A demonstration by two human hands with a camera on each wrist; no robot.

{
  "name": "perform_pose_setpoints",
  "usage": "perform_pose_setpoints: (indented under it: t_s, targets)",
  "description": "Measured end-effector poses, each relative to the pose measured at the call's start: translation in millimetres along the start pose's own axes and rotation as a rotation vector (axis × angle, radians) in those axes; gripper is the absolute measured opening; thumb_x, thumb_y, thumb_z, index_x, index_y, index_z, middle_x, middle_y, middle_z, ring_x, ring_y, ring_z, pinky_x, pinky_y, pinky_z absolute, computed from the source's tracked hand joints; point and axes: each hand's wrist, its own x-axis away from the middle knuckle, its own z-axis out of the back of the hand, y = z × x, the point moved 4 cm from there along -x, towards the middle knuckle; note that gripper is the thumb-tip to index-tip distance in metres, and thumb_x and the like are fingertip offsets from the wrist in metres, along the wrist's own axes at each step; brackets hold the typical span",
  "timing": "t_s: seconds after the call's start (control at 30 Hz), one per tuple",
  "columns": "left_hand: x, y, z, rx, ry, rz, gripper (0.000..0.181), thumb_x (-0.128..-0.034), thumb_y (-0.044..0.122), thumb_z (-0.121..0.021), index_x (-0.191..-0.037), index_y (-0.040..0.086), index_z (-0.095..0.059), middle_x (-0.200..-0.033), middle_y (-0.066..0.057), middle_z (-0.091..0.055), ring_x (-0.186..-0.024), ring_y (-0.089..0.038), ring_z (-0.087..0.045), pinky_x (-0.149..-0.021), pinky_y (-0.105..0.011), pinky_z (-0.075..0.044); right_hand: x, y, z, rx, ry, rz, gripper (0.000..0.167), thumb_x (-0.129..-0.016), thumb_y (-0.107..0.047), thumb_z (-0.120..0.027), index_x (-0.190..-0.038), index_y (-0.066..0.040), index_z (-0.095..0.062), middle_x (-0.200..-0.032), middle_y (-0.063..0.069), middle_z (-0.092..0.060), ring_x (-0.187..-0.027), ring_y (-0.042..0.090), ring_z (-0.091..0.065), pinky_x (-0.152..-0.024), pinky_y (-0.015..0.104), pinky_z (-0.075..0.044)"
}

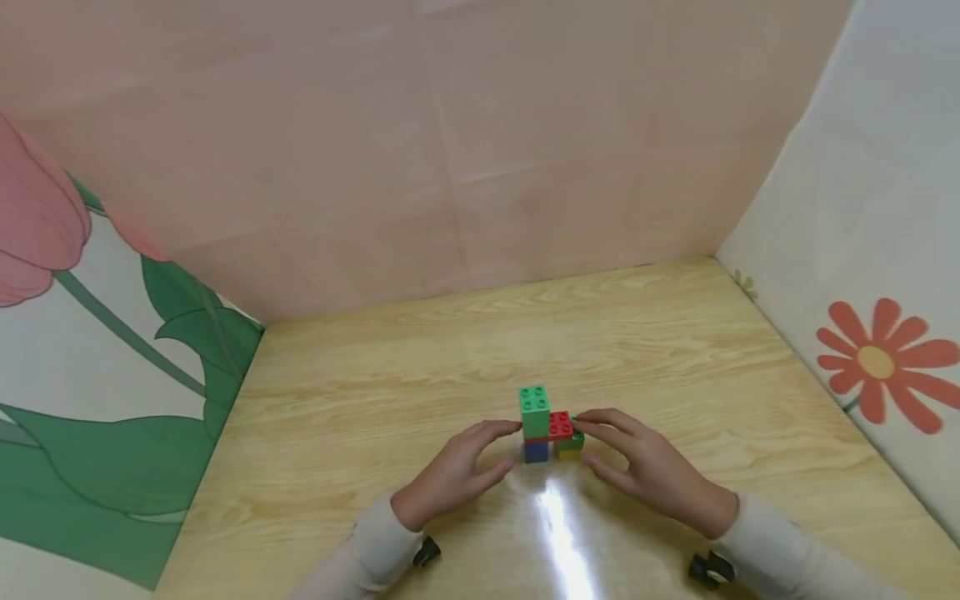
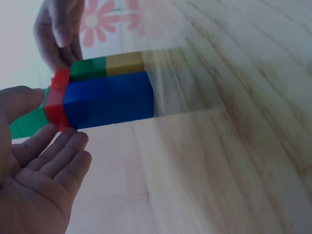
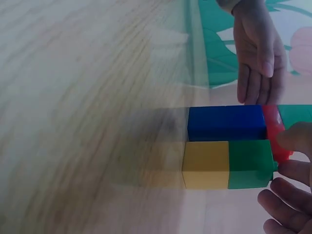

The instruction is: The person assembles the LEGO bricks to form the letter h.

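A small toy brick structure stands upright on the table. Its blue brick [image 2: 109, 100] forms the left base, while a yellow brick [image 3: 205, 165] carrying a dark green brick [image 3: 250, 164] forms the right. Across both sides lies a red brick [image 1: 559, 426], and a light green brick [image 1: 535, 412] rises from its left end. My left hand [image 1: 453, 479] is at the left side, fingers extended, fingertips close to the red and light green bricks. On the right, my right hand [image 1: 652, 467] has loosely bent fingers beside the red and dark green bricks; I cannot tell whether they touch.
The structure is on a wood-grain table [image 1: 360, 400]. A pinkish wall covering [image 1: 450, 150] rises behind it. Side panels carry a tulip picture [image 1: 37, 217] on the left and a red flower picture [image 1: 876, 362] on the right. Light reflects off the tabletop near me.
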Motion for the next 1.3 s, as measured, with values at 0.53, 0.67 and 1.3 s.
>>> perform_pose_setpoints:
  t_s: [0.53,0.67,1.3]
  targets:
    - [-2.4,-8.7,-1.5,0.026,0.004,0.058,0.055,-0.1000,0.028,-0.056,-0.149,0.014,-0.037,-0.146,-0.001,-0.045,-0.133,-0.017,-0.043,-0.107,-0.038,-0.039,-5.0,-0.1,-10.0,-0.019,-0.029,-0.017,0.064,-0.082,-0.020,-0.079,-0.139,-0.009,-0.052,-0.139,0.005,-0.049,-0.122,0.022,-0.053,-0.094,0.037,-0.051]
    - [-5.2,-13.0,-1.8,0.044,0.005,0.094,0.059,-0.0990,0.024,-0.058,-0.151,0.013,-0.033,-0.148,-0.002,-0.041,-0.134,-0.018,-0.042,-0.107,-0.038,-0.040,-11.6,5.7,-15.9,-0.015,-0.040,-0.025,0.065,-0.083,-0.019,-0.078,-0.140,-0.007,-0.050,-0.142,0.006,-0.046,-0.124,0.023,-0.051,-0.094,0.039,-0.050]
    - [-43.6,-36.7,3.7,0.018,0.031,0.181,0.075,-0.0954,0.024,-0.064,-0.155,0.010,-0.020,-0.150,-0.008,-0.032,-0.131,-0.019,-0.044,-0.107,-0.037,-0.039,-61.7,44.6,-25.6,-0.169,-0.021,-0.152,0.057,-0.090,-0.018,-0.072,-0.139,0.001,-0.049,-0.138,0.013,-0.049,-0.122,0.030,-0.052,-0.094,0.046,-0.050]
